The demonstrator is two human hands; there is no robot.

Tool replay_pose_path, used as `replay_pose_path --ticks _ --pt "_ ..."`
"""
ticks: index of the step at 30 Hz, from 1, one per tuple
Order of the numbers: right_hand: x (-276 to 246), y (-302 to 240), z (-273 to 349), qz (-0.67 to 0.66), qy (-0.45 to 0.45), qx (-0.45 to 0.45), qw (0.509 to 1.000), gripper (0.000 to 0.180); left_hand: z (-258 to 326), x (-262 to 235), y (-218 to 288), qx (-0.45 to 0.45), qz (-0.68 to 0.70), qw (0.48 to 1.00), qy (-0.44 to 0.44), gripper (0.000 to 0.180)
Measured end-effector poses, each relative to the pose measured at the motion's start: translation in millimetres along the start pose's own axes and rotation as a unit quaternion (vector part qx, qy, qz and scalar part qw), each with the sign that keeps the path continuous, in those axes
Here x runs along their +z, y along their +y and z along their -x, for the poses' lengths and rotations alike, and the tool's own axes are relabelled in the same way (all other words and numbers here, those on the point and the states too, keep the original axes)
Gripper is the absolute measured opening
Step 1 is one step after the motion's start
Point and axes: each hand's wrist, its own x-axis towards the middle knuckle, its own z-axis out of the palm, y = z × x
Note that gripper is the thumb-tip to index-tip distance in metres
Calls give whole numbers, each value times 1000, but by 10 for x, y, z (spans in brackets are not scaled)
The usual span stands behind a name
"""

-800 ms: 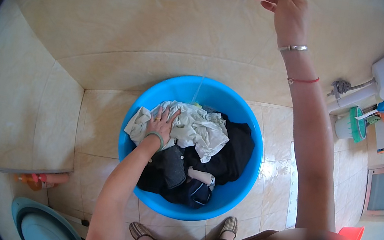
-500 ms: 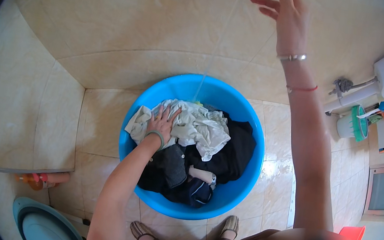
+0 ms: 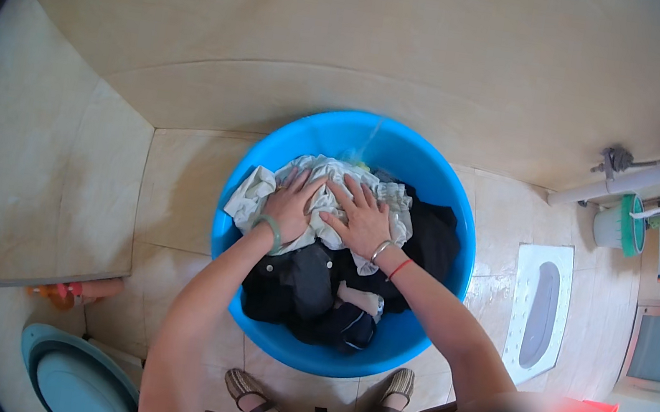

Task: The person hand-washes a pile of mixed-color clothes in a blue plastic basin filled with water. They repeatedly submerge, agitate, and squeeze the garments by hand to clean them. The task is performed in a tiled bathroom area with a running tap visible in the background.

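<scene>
Head view, and both hands are down on the white cloth [image 3: 323, 207] together! It lies bunched in the blue tub [image 3: 306, 135], filling the pile from ten o'clock round to one. The left hand [image 3: 289, 210], green bangle [image 3: 272, 232] at its wrist, presses flat, fingers splayed, towards eleven. The right hand [image 3: 363, 226], just beside it at one, is spread just as wide, palm down; neither grips anything. Water [image 3: 373, 134] streams in thinly at twelve, while dark clothes [image 3: 298, 286] sprawl from two round to seven. Outside the tub, sandals [image 3: 244, 388] stand at five and seven, a basin [image 3: 37, 342] sits at eight, and there's a squat pan [image 3: 527, 293] just past three
</scene>
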Motion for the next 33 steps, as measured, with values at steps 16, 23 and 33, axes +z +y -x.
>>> replay_pose_path --ticks 16,23,33 --pt "211 205 -305 -36 -7 -44 998 47 -293 181 195 -60 -85 987 121 30" --pt "209 255 -483 -67 -56 -4 996 41 -555 244 35 -76 -59 991 96 20" --pt "333 483 -679 -113 -89 -8 990 38 -897 437 -235 -93 4 995 44 27"
